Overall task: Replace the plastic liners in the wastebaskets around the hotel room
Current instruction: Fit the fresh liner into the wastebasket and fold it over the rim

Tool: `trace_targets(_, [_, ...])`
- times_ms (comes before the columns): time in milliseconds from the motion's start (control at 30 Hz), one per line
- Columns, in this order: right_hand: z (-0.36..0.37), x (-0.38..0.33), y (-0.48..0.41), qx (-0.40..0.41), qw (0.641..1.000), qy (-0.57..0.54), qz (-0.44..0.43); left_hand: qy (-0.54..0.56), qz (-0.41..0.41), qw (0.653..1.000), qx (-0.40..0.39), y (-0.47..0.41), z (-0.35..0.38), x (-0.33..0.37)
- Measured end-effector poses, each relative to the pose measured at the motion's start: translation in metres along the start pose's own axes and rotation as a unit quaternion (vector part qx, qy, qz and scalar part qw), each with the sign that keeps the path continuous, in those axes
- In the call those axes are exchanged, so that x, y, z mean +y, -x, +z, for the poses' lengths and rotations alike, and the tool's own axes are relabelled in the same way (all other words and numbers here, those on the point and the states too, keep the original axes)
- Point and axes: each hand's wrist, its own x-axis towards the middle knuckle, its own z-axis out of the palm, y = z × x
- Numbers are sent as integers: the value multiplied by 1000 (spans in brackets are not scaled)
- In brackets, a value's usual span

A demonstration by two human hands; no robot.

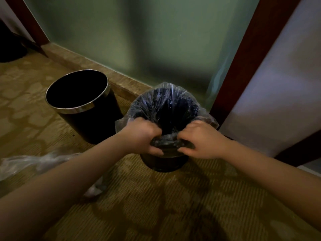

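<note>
A black wastebasket (163, 162) stands on the carpet by the wall, with a clear plastic liner (161, 101) spread inside it and folded over its rim. My left hand (140, 134) and my right hand (203, 138) both grip the bunched edge of the liner at the near side of the rim, thumbs below and fingers curled over the top. To the left stands a second black wastebasket (86, 117) with a silver rim, and no liner shows in it.
Crumpled clear plastic (34, 162) lies on the patterned carpet at the left, partly under my left forearm. A frosted green glass panel (139, 40) with a stone sill backs the baskets. A dark wooden frame (243, 58) rises on the right.
</note>
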Motion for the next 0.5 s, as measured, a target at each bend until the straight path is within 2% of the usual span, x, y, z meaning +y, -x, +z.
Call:
trace_targets(67, [10, 7, 0, -9, 1000, 26, -3, -40, -38, 987, -151, -9, 8, 3])
trace_targets(133, [13, 17, 1, -2, 999, 49, 12, -87, -39, 982, -162, -11, 15, -1])
trace_targets(267, [11, 30, 4, 1, 997, 65, 32, -94, -16, 993, -71, -6, 31, -14])
trace_targets(333, [10, 26, 6, 6, 999, 39, 26, -17, 11, 1000, -16, -1, 31, -16])
trace_targets(400, [6, 18, 5, 39, 999, 3, 5, 108, 19, 993, 46, 6, 21, -19])
trace_targets(500, [1, -1, -9, 125, 992, -26, -22, 206, -61, 957, 196, 15, 0, -37])
